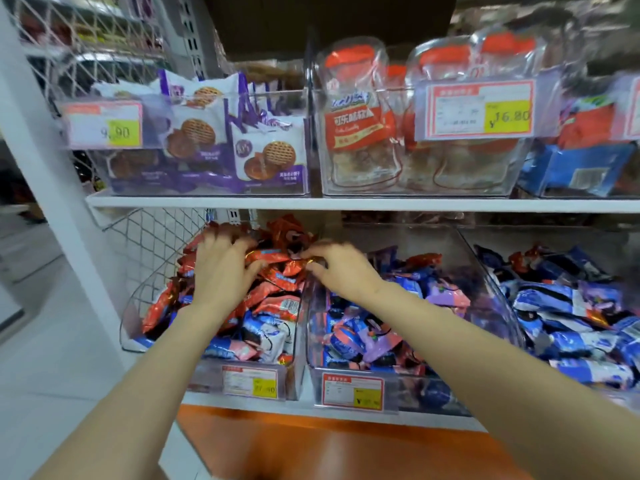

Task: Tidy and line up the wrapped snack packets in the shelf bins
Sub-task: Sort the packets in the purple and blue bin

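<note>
Price tags [352, 389] front the clear bins on the lower shelf [242, 405], nearest to us. Just past them the left bin [207, 379] holds a loose mix: blue and pink packets [263, 336] at the front, red packets [277, 299] heaped behind. Our left hand [221, 271] lies on that red heap with its fingers [242, 244] spread wide, pressing down and holding nothing. Our right hand [343, 270] sits over the wall shared with the middle bin [408, 386], its fingers narrowed on the crimped end of one red packet [277, 256].

We judge the task barely begun. Nothing in the three lower bins lies in a row and colours are mixed in each, so sorting and lining up are all left. Farther up, the biscuit packs [270, 157] and jars [360, 126] on the upper shelf [346, 203] stand tidier.

Blur smears both hands, so that pinch is our best reading, and the right bin [554, 237] is cut off at the frame edge.
</note>
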